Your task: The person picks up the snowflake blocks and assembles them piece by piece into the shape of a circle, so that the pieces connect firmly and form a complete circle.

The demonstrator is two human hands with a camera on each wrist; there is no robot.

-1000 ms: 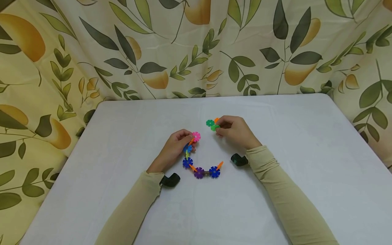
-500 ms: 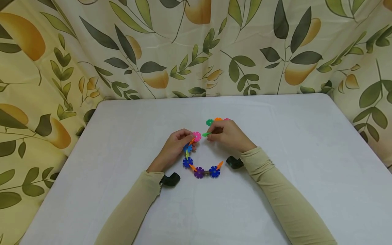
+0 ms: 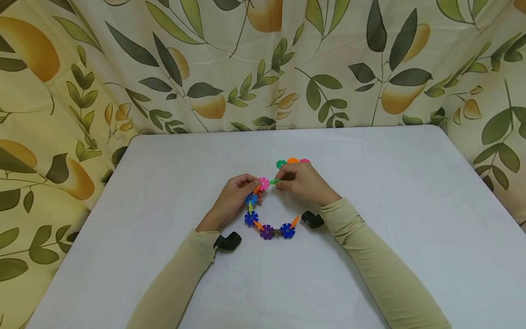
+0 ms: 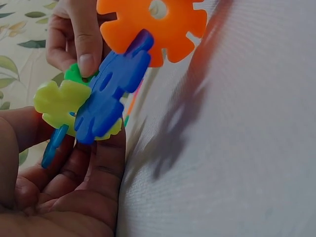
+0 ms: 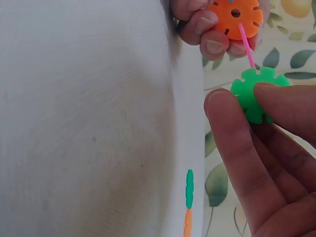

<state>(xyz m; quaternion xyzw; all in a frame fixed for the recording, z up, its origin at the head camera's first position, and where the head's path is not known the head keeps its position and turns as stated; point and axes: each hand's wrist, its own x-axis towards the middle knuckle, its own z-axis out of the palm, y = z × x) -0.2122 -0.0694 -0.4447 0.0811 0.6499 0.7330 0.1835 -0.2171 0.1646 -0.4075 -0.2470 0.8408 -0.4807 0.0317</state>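
My left hand holds the upper left end of a curved chain of notched plastic flower discs, close to its pink disc. From there the chain runs through blue discs, yellow and orange links and a purple disc to an orange disc standing on edge at the free end. Between thumb and forefinger, my right hand pinches a light green disc. In the right wrist view, its notched edge meets the pink disc, seen edge-on below an orange disc.
Loose discs lie on the white table just beyond the right hand: a green disc, an orange disc and a pink disc, partly covered. Black wrist cameras jut inward from both sleeves. A leaf-patterned curtain hangs behind.
The right hand has carried the light green disc left and nearer the person, from beside the loose discs to the pink disc. The left hand and chain have stayed nearly still.
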